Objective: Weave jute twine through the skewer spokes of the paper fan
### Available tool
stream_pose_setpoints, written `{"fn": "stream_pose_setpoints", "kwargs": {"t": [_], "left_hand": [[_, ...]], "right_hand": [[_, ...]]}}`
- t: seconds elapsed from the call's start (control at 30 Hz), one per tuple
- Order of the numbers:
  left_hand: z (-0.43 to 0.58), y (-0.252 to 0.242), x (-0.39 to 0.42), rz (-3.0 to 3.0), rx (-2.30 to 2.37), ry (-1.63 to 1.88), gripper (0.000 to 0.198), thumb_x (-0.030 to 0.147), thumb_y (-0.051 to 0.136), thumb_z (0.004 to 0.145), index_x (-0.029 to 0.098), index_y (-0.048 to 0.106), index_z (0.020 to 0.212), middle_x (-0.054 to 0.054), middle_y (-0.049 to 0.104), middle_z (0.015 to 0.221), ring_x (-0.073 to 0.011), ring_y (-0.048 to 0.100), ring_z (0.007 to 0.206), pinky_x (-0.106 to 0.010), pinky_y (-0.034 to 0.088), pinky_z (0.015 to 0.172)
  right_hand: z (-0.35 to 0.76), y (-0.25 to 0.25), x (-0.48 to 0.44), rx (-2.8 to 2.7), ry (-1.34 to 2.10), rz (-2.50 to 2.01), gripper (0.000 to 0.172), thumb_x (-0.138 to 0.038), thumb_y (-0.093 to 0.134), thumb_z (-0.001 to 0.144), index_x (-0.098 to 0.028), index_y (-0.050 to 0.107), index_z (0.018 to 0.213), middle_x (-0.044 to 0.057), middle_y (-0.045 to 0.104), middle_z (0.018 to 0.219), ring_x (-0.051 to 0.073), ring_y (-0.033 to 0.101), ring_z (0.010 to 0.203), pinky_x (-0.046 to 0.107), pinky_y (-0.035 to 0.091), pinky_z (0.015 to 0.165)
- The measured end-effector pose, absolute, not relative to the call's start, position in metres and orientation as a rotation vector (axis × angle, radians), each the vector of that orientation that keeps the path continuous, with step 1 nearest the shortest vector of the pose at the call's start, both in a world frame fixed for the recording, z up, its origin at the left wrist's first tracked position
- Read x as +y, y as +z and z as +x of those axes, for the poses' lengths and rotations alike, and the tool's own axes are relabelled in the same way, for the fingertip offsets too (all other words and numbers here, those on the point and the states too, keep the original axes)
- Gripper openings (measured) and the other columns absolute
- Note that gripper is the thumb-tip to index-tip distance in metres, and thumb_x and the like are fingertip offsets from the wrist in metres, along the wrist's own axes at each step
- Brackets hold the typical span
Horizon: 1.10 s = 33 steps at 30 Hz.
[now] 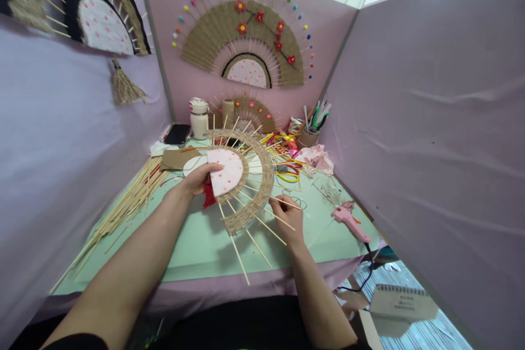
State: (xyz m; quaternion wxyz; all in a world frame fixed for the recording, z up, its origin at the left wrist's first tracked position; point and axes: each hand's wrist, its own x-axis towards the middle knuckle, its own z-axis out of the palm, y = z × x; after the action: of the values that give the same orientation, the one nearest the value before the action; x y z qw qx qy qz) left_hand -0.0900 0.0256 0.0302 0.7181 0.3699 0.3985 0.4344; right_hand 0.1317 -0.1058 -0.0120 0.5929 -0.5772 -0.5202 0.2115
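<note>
Above the table, my left hand (200, 176) grips the flat edge of a half-round fan (260, 197), its thumb lying on the white spotted cloth centre (227, 174). Woven twine bands curve around that centre, and thin wooden sticks radiate outward past the outer band. At the fan's lower right rim, my right hand (287, 220) has its fingers closed near the stick ends. Whether it pinches a stick or the twine is too small to make out. A piece of red cloth (209, 195) hangs below my left hand, behind the fan.
A bundle of wooden sticks (123, 205) lies at the left. A pink glue gun (350, 221) rests at the right, its cord over the table edge. Behind stand a white bottle (199, 119), a phone (178, 134) and a tool pot (308, 136). Finished fans (217, 33) hang on the panels.
</note>
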Motion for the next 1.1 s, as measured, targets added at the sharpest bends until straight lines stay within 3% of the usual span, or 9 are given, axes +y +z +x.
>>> {"fn": "stream_pose_setpoints", "kwargs": {"t": [0.33, 0.57, 0.77, 0.93, 1.1], "left_hand": [[-0.090, 0.037, 0.025, 0.771, 0.819, 1.005, 0.021, 0.009, 0.061, 0.070, 0.008, 0.069, 0.089, -0.012, 0.075, 0.075, -0.0198, 0.070, 0.057, -0.027, 0.058, 0.057], [-0.085, 0.034, 0.026, 0.757, 0.804, 1.098, 0.019, 0.015, 0.066, 0.074, 0.012, 0.067, 0.093, -0.008, 0.074, 0.074, -0.0184, 0.070, 0.060, -0.027, 0.059, 0.062], [-0.083, 0.028, 0.033, 0.787, 0.735, 1.171, 0.018, 0.026, 0.061, 0.085, 0.011, 0.067, 0.093, -0.011, 0.075, 0.085, -0.0198, 0.071, 0.073, -0.030, 0.059, 0.070], [-0.076, 0.026, 0.034, 0.872, 0.804, 1.279, 0.015, 0.024, 0.056, 0.089, 0.012, 0.065, 0.090, -0.008, 0.074, 0.079, -0.0142, 0.069, 0.062, -0.023, 0.057, 0.061], [-0.074, 0.021, 0.037, 0.944, 0.845, 1.358, 0.017, 0.028, 0.066, 0.083, 0.015, 0.062, 0.093, -0.004, 0.073, 0.077, -0.0115, 0.066, 0.057, -0.020, 0.055, 0.058]], "right_hand": [[0.137, -0.012, -0.104, -1.146, 0.491, -1.357, 0.037, -0.046, 0.063, 0.077, -0.017, 0.055, 0.056, -0.004, 0.044, 0.052, 0.010, 0.039, 0.052, 0.023, 0.034, 0.051], [0.140, -0.015, -0.103, -1.165, 0.485, -1.377, 0.037, -0.048, 0.062, 0.078, -0.016, 0.059, 0.059, -0.004, 0.043, 0.050, 0.010, 0.035, 0.050, 0.023, 0.030, 0.048], [0.140, -0.017, -0.103, -1.226, 0.470, -1.367, 0.035, -0.044, 0.062, 0.080, -0.016, 0.057, 0.059, -0.005, 0.043, 0.051, 0.010, 0.037, 0.051, 0.023, 0.032, 0.050], [0.144, -0.019, -0.103, -1.327, 0.372, -1.326, 0.027, -0.041, 0.063, 0.082, -0.017, 0.063, 0.070, 0.000, 0.059, 0.065, 0.013, 0.051, 0.060, 0.025, 0.040, 0.057], [0.153, -0.018, -0.104, -1.428, 0.178, -1.315, 0.023, -0.036, 0.062, 0.085, -0.018, 0.063, 0.072, 0.000, 0.061, 0.067, 0.013, 0.052, 0.060, 0.026, 0.040, 0.058]]}}
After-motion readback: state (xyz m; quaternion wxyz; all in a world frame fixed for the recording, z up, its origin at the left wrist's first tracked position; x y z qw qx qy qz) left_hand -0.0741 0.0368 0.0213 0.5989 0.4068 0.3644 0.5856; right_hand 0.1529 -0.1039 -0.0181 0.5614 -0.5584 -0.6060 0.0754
